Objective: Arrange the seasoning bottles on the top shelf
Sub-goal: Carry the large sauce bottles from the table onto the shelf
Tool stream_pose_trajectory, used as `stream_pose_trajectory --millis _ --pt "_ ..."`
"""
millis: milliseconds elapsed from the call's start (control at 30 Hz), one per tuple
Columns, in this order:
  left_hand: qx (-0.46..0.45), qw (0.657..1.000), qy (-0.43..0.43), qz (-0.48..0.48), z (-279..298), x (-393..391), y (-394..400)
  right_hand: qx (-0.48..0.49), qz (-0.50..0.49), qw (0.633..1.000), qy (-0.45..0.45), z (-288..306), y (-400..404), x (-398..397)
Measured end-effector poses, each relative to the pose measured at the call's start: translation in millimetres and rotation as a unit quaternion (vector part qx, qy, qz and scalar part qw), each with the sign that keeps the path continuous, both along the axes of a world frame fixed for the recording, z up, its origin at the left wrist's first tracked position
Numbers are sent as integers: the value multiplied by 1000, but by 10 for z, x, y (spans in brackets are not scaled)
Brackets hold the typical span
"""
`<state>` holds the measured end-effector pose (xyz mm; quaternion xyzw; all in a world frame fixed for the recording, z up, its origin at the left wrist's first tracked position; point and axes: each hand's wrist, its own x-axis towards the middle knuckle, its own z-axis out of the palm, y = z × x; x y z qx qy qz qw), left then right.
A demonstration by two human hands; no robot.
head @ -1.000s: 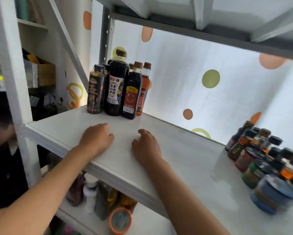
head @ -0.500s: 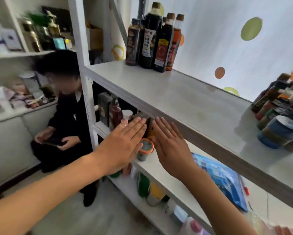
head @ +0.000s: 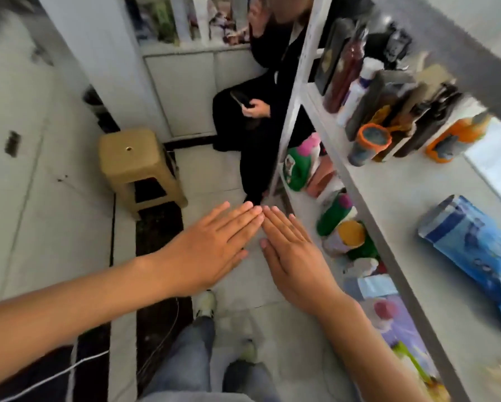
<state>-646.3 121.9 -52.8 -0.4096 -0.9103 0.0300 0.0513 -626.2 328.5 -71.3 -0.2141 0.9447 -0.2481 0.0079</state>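
My left hand (head: 214,250) and my right hand (head: 295,256) are held out flat over the floor, palms down, fingers straight, fingertips almost meeting. Neither holds anything. The top shelf and its seasoning bottles are out of view; only the grey edge of an upper shelf board (head: 446,50) crosses the top right. On the middle shelf (head: 403,198) stand several dark bottles (head: 345,71) and orange-capped jars (head: 371,143), to the right of my hands.
A blue bag (head: 481,250) lies on the middle shelf. Colourful bottles (head: 298,166) crowd the lower shelf. A tan plastic stool (head: 136,161) stands on the floor ahead left. A person in black (head: 252,117) sits by the shelf post, holding a phone. My feet are below.
My view has swung down from the top shelf to the floor. Both hands left the shelf board, flattened, and dropped together in front of me; the seasoning bottles went out of view.
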Motion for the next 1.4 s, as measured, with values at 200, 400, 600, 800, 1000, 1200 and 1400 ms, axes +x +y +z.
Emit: stream_pose_trajectory --millis 200,400,600,800,1000,1200,1400 --pt "21 980 -14 195 -76 906 -927 5 143 990 -8 -17 -1008 247" --pt "57 911 -38 406 -192 1859 -1928 12 286 958 -12 83 -2253 537" --pt "75 815 -25 574 -202 2880 -3035 25 405 914 -5 147 -3766 1089" --pt "118 717 -31 687 -245 3878 -4166 37 511 859 5 100 -5316 1819" --pt "173 621 -17 764 -267 4705 -5108 36 580 814 -10 65 -6669 2499" --pt "172 530 -1 830 -302 5189 -5932 44 610 787 -83 -47 -7770 2906" --pt "211 428 19 879 -373 5337 -6768 33 576 795 -188 -364 -8914 3065"
